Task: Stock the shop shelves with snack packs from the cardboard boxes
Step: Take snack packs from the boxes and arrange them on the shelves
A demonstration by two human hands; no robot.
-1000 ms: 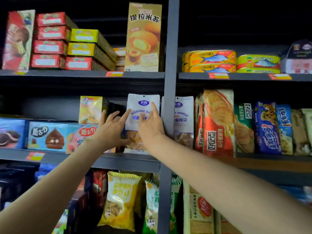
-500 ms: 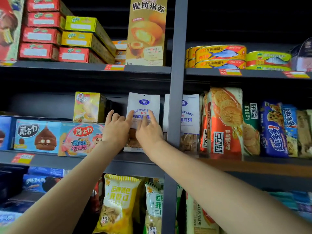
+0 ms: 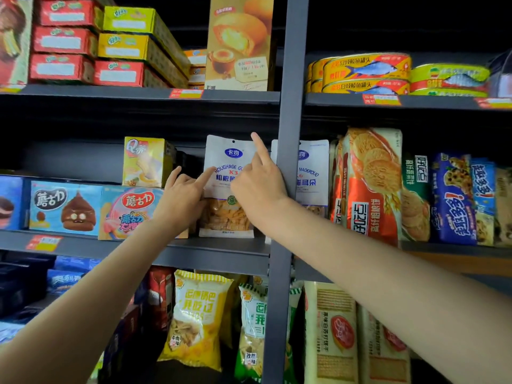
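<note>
White snack pouch (image 3: 227, 187) stands upright, long axis vertical, face outward; left hand (image 3: 181, 199) and right hand (image 3: 259, 185) press it with extended fingers.

A white snack pouch (image 3: 225, 187) standing upright at the right end of the middle shelf (image 3: 194, 252) carries a blue oval logo reading 卡奇, with "ROUGHAGE GU", a red "K3" and 粗粮 beneath, partly covered by a hand. A second white pouch (image 3: 313, 176) just beyond the grey upright post (image 3: 291, 134) reads "MAOERDUO" and 耳朵. Toward the shelf's left end, a blue box (image 3: 65, 207) and a pink box (image 3: 130, 212) both show 蘑古力. A yellow box (image 3: 145, 162) stacked above them is marked "Q蒂". A red biscuit pack (image 3: 368, 187) reads 好吃点.
</note>
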